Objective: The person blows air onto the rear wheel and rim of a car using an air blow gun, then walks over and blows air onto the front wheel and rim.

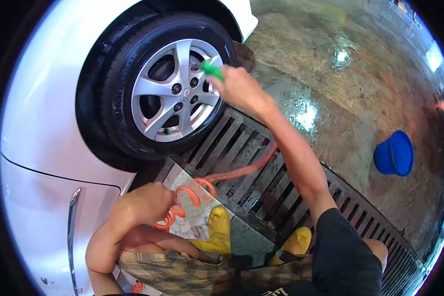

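Green-ended tool point(213, 71) in the right hand point(239, 90), over the far right edge of the wheel point(186, 95). Right fingers wrapped tight around it; blurred, so can't tell what kind of tool or whether it touches the spokes. Left hand point(150, 202), nearer and to the left, curled into a fist with the orange coiled hose point(187, 193) at its fingers; seems to have hold of it, though the palm is hidden. A blurred stretch of hose runs right and passes behind the right forearm; can't see its end, probably the tool.

Next out: wheel mounted on the white car point(39, 123), dark tyre point(118, 106) around it, four nuts in place at the hub. Drain grate point(241, 148) to the near right, yellow boots point(217, 232) nearest the person, blue bucket point(384, 158) far off right on the shiny, wet-looking floor point(301, 54).

Progress: my read is midway, tool in use at the wheel. Spokes look bright, no clear grime that I can see. Which parts are done can't be told; tool and hose not yet put down.
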{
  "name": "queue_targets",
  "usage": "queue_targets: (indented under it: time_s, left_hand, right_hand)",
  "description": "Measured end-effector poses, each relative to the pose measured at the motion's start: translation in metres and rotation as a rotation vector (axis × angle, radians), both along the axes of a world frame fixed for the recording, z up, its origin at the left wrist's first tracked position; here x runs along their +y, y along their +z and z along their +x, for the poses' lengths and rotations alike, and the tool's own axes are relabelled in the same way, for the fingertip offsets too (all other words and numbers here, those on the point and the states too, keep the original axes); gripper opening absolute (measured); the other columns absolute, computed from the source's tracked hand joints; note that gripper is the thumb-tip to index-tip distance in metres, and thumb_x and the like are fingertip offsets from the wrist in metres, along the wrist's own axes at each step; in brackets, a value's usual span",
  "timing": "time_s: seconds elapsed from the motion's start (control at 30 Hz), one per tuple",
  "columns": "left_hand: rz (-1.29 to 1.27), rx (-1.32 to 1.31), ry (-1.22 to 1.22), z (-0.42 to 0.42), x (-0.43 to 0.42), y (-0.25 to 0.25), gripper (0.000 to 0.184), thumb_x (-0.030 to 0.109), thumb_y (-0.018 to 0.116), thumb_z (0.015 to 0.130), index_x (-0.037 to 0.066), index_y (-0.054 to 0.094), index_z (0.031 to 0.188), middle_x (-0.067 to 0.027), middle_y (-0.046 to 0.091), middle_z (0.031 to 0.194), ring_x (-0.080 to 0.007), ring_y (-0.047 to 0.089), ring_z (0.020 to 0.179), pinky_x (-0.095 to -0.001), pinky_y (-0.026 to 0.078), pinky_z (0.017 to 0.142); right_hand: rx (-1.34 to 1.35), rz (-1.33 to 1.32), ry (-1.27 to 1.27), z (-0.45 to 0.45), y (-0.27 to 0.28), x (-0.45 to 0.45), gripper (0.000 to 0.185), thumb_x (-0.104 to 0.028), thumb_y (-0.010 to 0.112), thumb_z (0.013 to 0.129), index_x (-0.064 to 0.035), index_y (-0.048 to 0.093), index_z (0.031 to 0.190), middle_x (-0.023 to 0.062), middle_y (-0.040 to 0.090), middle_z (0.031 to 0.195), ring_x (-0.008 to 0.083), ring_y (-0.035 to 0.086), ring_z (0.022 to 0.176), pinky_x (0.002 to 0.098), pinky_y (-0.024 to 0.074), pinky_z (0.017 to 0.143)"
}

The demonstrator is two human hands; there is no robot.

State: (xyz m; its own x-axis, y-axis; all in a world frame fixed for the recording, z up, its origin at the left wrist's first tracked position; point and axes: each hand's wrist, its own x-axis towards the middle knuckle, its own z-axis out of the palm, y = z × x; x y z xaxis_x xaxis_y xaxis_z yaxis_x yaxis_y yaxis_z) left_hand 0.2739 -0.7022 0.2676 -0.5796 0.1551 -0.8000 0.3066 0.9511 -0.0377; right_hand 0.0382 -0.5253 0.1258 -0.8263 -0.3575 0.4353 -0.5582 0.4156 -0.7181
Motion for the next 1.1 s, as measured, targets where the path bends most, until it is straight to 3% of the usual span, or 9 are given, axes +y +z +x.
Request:
queue_targets:
  time_s: [0.33, 0.4, 0.43, 0.6, 0.67, 0.8, 0.93, 1.07, 1.1]
  left_hand:
    - [0.068, 0.012, 0.035, 0.002, 0.004, 0.005, 0.019, 0.015, 0.061, 0.087, -0.002, 0.070, 0.087, -0.0245, 0.067, 0.080, -0.0400, 0.066, 0.081, -0.0456, 0.053, 0.074]
    - [0.048, 0.031, 0.017, 0.002, 0.002, 0.005, 0.019, 0.015, 0.061, 0.088, -0.001, 0.070, 0.086, -0.0249, 0.066, 0.079, -0.0404, 0.066, 0.081, -0.0459, 0.053, 0.074]
    - [0.083, 0.023, 0.023, 0.001, -0.001, 0.003, 0.019, 0.015, 0.061, 0.088, -0.001, 0.070, 0.086, -0.0249, 0.066, 0.080, -0.0402, 0.066, 0.081, -0.0456, 0.053, 0.074]
    - [0.078, 0.007, 0.031, 0.003, -0.002, 0.001, 0.017, 0.012, 0.060, 0.085, -0.002, 0.069, 0.084, -0.0250, 0.066, 0.079, -0.0399, 0.066, 0.080, -0.0447, 0.053, 0.074]
    - [0.059, 0.023, 0.058, -0.001, 0.002, 0.005, 0.015, 0.010, 0.060, 0.081, -0.002, 0.069, 0.086, -0.0247, 0.067, 0.081, -0.0392, 0.067, 0.080, -0.0440, 0.053, 0.075]
    - [0.088, 0.023, -0.021, 0.003, -0.001, 0.001, 0.016, 0.010, 0.060, 0.080, -0.004, 0.068, 0.083, -0.0241, 0.067, 0.079, -0.0389, 0.067, 0.079, -0.0441, 0.053, 0.074]
    - [0.082, 0.026, 0.000, 0.003, -0.003, 0.002, 0.015, 0.010, 0.062, 0.078, -0.003, 0.069, 0.081, -0.0230, 0.067, 0.077, -0.0384, 0.067, 0.077, -0.0436, 0.054, 0.071]
    - [0.012, 0.005, 0.066, 0.003, -0.005, 0.004, 0.012, 0.007, 0.066, 0.077, -0.002, 0.066, 0.086, -0.0231, 0.066, 0.076, -0.0410, 0.065, 0.077, -0.0443, 0.053, 0.068]
    - [0.009, 0.001, 0.068, 0.002, -0.005, 0.004, 0.012, 0.007, 0.066, 0.077, -0.002, 0.066, 0.086, -0.0231, 0.066, 0.076, -0.0410, 0.065, 0.077, -0.0443, 0.053, 0.068]
  right_hand:
    - [-0.068, -0.034, -0.037, 0.033, 0.033, -0.012, 0.039, -0.036, 0.056, 0.096, 0.0018, 0.062, 0.102, 0.0316, 0.065, 0.087, 0.0460, 0.064, 0.085, 0.0546, 0.0502, 0.078]
    - [0.031, -0.163, 0.279, 0.029, 0.034, -0.014, 0.039, -0.036, 0.057, 0.095, 0.0025, 0.063, 0.102, 0.0309, 0.065, 0.082, 0.0463, 0.065, 0.081, 0.0539, 0.0509, 0.073]
    - [0.004, 0.100, 0.417, 0.032, 0.038, -0.009, 0.040, -0.035, 0.057, 0.095, 0.0036, 0.062, 0.102, 0.0295, 0.065, 0.083, 0.0456, 0.065, 0.082, 0.0522, 0.0513, 0.072]
    - [-0.111, -0.208, 0.006, 0.045, 0.040, -0.019, 0.039, -0.036, 0.057, 0.095, 0.0020, 0.063, 0.100, 0.0287, 0.065, 0.082, 0.0449, 0.065, 0.084, 0.0513, 0.0510, 0.074]
    - [0.178, 0.143, 0.390, 0.053, 0.030, -0.020, 0.038, -0.036, 0.057, 0.095, 0.0020, 0.062, 0.097, 0.0278, 0.064, 0.076, 0.0464, 0.065, 0.079, 0.0511, 0.0514, 0.068]
    - [-0.157, -0.134, 0.100, 0.067, 0.046, -0.024, 0.037, -0.036, 0.057, 0.095, 0.0004, 0.062, 0.095, 0.0264, 0.066, 0.085, 0.0441, 0.066, 0.085, 0.0522, 0.0510, 0.073]
    - [0.039, 0.324, 0.331, 0.079, 0.020, -0.025, 0.034, -0.032, 0.058, 0.094, 0.0026, 0.060, 0.095, 0.0258, 0.066, 0.083, 0.0438, 0.066, 0.081, 0.0517, 0.0521, 0.070]
    - [-0.089, -0.038, 0.141, 0.071, -0.006, -0.033, 0.034, -0.033, 0.057, 0.094, 0.0010, 0.062, 0.096, 0.0240, 0.067, 0.079, 0.0441, 0.066, 0.079, 0.0522, 0.0530, 0.074]
    - [-0.096, 0.227, 0.342, 0.077, -0.004, -0.028, 0.035, -0.033, 0.057, 0.095, 0.0016, 0.062, 0.096, 0.0244, 0.066, 0.076, 0.0447, 0.066, 0.075, 0.0521, 0.0532, 0.069]
